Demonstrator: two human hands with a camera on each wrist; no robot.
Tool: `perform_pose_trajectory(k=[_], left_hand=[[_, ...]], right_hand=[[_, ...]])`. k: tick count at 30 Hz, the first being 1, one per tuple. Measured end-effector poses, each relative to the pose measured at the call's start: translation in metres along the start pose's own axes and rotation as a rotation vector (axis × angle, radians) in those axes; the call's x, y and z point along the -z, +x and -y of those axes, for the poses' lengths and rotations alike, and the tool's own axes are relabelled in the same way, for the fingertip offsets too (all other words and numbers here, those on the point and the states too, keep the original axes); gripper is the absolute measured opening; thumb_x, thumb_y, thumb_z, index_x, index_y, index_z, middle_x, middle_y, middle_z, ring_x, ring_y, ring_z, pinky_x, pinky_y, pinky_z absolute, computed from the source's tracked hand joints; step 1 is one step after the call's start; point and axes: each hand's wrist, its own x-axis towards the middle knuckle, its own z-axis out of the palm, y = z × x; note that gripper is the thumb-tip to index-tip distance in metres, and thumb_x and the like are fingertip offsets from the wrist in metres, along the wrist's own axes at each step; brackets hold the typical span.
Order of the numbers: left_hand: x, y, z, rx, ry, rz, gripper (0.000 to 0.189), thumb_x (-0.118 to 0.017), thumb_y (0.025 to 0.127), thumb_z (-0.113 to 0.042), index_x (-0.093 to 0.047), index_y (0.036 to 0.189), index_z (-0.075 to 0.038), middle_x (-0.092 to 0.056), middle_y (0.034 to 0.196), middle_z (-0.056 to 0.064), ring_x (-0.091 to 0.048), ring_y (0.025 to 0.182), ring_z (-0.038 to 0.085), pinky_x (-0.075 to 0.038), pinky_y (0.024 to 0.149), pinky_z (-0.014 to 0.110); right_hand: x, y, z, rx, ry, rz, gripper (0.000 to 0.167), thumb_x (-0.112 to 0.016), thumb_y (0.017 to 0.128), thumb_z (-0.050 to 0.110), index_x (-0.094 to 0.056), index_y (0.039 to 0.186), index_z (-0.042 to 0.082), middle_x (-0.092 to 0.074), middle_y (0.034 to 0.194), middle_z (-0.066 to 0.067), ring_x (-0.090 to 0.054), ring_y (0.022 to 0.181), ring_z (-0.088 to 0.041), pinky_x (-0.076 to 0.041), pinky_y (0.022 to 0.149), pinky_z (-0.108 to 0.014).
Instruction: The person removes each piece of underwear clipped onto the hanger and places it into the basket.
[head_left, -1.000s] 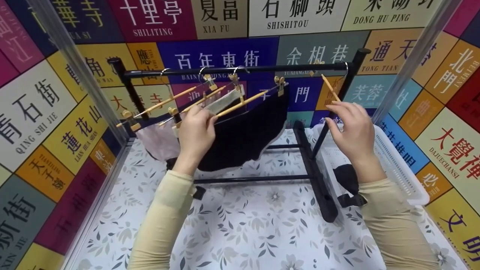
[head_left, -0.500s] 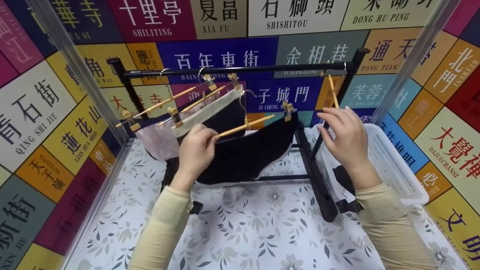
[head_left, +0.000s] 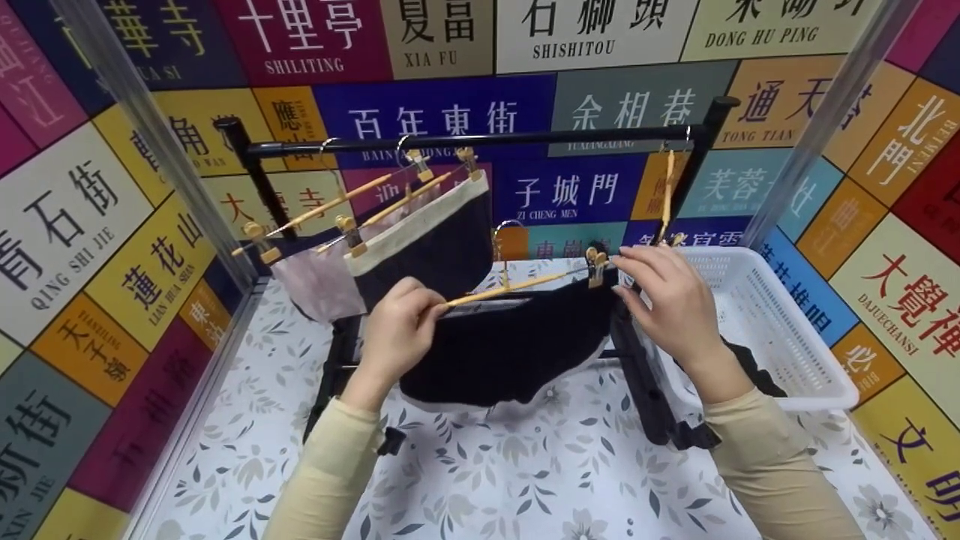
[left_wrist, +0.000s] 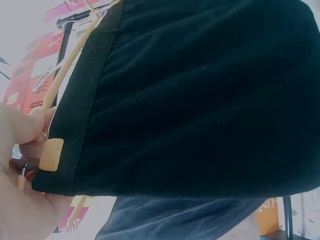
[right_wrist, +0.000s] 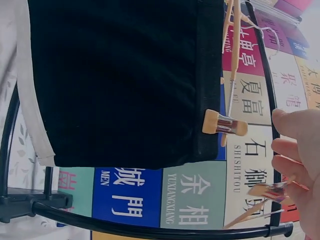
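Observation:
In the head view, a small black skirt [head_left: 517,352] with a pale hem hangs from a wooden clip hanger [head_left: 525,286], below the rack's bar. My left hand [head_left: 397,334] pinches the hanger's left end, where the left wrist view shows a clip [left_wrist: 51,155] on the waistband. The right-hand clip [head_left: 596,268] holds the waistband's other corner. Close beside it is my right hand [head_left: 667,307], its fingers loosely bent. The right wrist view shows a gap between this hand [right_wrist: 302,160] and the skirt's clip [right_wrist: 225,123].
The black rack [head_left: 555,138] carries a pale pink garment [head_left: 319,281] and a navy one with a cream waistband [head_left: 427,247] at left. A bare hanger [head_left: 667,191] hangs at right. Behind my right arm stands a white basket [head_left: 817,375] with black cloth [head_left: 754,367] in it.
The skirt on its hanger has come down and toward me, its hook away from the bar. My right hand has lowered to beside the right clip. The bare hanger has swung round.

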Motion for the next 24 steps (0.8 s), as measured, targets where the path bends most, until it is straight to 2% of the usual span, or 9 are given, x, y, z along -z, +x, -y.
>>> perform_pose_trajectory(k=[5, 11, 16, 18, 20, 24], left_hand=[[0.001, -0.006, 0.001, -0.017, -0.010, 0.023, 0.007, -0.075, 0.085, -0.003, -0.071, 0.082, -0.008, -0.058, 0.080, 0.002, -0.057, 0.072, 0.015, -0.049, 0.065, 0.030], [0.001, -0.012, 0.004, -0.042, -0.029, 0.043, 0.009, -0.076, 0.084, -0.004, -0.071, 0.081, -0.010, -0.057, 0.079, 0.000, -0.056, 0.071, 0.014, -0.049, 0.063, 0.030], [0.001, -0.016, 0.009, -0.077, -0.072, 0.042, 0.010, -0.077, 0.083, -0.002, -0.071, 0.081, -0.010, -0.057, 0.079, 0.000, -0.055, 0.070, 0.013, -0.048, 0.062, 0.028], [0.001, -0.016, 0.010, -0.090, -0.089, 0.039, 0.011, -0.078, 0.082, -0.002, -0.071, 0.081, -0.010, -0.057, 0.079, 0.000, -0.056, 0.071, 0.013, -0.048, 0.063, 0.027], [0.001, -0.017, 0.011, -0.099, -0.103, 0.037, 0.011, -0.078, 0.081, -0.001, -0.071, 0.081, -0.009, -0.057, 0.079, 0.000, -0.056, 0.071, 0.013, -0.047, 0.063, 0.026], [0.002, -0.018, 0.013, -0.100, -0.118, 0.049, 0.010, -0.078, 0.082, -0.002, -0.072, 0.082, -0.009, -0.058, 0.079, 0.000, -0.056, 0.071, 0.013, -0.047, 0.063, 0.026]], right_hand=[[-0.004, -0.006, 0.000, 0.013, 0.013, 0.031, 0.042, -0.080, 0.077, 0.001, -0.070, 0.118, 0.004, -0.067, 0.122, -0.014, -0.059, 0.115, -0.036, -0.036, 0.108, -0.048], [-0.009, -0.012, 0.001, 0.016, 0.039, 0.084, 0.045, -0.081, 0.077, 0.003, -0.069, 0.120, 0.006, -0.065, 0.125, -0.013, -0.058, 0.116, -0.037, -0.042, 0.098, -0.051], [-0.011, -0.016, -0.001, 0.002, 0.024, 0.180, 0.046, -0.080, 0.081, 0.009, -0.066, 0.125, 0.008, -0.064, 0.128, -0.012, -0.058, 0.115, -0.037, -0.044, 0.095, -0.053], [-0.012, -0.018, -0.002, -0.018, 0.034, 0.221, 0.045, -0.078, 0.084, 0.012, -0.065, 0.127, 0.007, -0.065, 0.125, -0.012, -0.061, 0.111, -0.035, -0.046, 0.092, -0.051], [-0.013, -0.020, -0.003, -0.053, 0.067, 0.243, 0.043, -0.077, 0.086, 0.011, -0.065, 0.127, 0.007, -0.068, 0.116, -0.012, -0.065, 0.098, -0.032, -0.049, 0.084, -0.049], [-0.012, -0.022, -0.002, -0.162, 0.146, 0.278, 0.037, -0.074, 0.088, 0.008, -0.067, 0.124, 0.005, -0.070, 0.101, -0.010, -0.061, 0.077, -0.023, -0.048, 0.068, -0.041]])
